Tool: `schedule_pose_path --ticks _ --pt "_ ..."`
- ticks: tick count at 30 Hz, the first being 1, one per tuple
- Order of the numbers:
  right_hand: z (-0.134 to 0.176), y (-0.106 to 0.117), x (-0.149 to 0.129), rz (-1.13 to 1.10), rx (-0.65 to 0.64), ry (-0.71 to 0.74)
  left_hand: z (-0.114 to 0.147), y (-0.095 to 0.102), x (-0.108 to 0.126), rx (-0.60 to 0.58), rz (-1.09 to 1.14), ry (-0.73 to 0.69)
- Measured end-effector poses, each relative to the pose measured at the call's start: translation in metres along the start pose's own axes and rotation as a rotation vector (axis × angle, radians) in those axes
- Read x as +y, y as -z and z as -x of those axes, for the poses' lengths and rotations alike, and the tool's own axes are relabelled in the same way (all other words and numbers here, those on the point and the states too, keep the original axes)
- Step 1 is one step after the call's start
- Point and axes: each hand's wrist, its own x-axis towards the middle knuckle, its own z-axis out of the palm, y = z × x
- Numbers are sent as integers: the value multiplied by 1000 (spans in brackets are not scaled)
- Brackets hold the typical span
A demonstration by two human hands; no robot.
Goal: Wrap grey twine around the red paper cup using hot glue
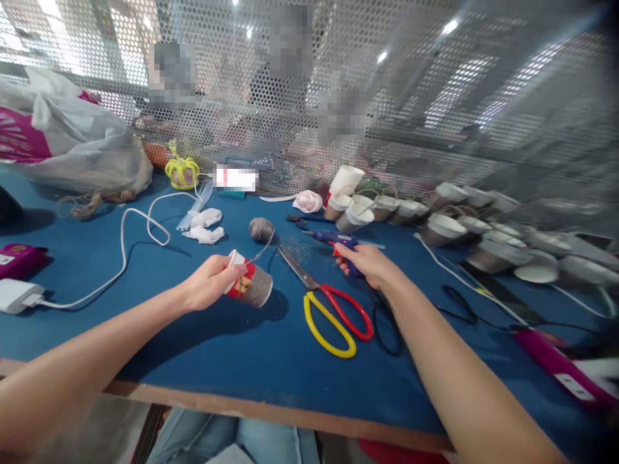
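My left hand point(213, 281) is closed round a paper cup point(250, 282), tilted on its side above the table. Grey yarn covers the cup's base end, and its red printed side shows near my fingers. A strand runs from the cup up to a ball of grey yarn point(261, 229) behind it. In my right hand point(362, 261) is a blue glue gun point(333, 237), its nozzle pointing left and a finger at the red trigger. Between my hands lie scissors point(312, 283) with one red and one yellow handle, blades pointing away from me.
Several yarn-wrapped cups point(447, 229) stand at the right rear, before a perforated metal screen point(387, 96). A plastic bag point(97, 148) fills the left rear. White cable point(123, 258), crumpled white scraps point(206, 227) and purple power strips point(563, 367) lie on the blue table point(232, 361).
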Motion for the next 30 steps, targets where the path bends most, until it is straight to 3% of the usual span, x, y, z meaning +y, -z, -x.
schedule_pose_path --ticks 7,10,12,19,23,30 --pt "-22 -3 6 260 93 -131 1 -2 -4 -45 -95 -35" --pt "-14 -6 -6 286 114 -79 3 -3 -4 -50 -117 -36" --pt "0 -15 -18 252 56 2 3 -4 -3 -58 -118 -41" --pt "57 -79 -55 -143 -500 223 8 -9 1 -120 -193 -141" --pt "68 -92 -56 -402 -494 266 9 -10 0 -146 -256 -179" --pt "68 -91 -54 -663 -523 142 9 -13 2 -183 -288 -201"
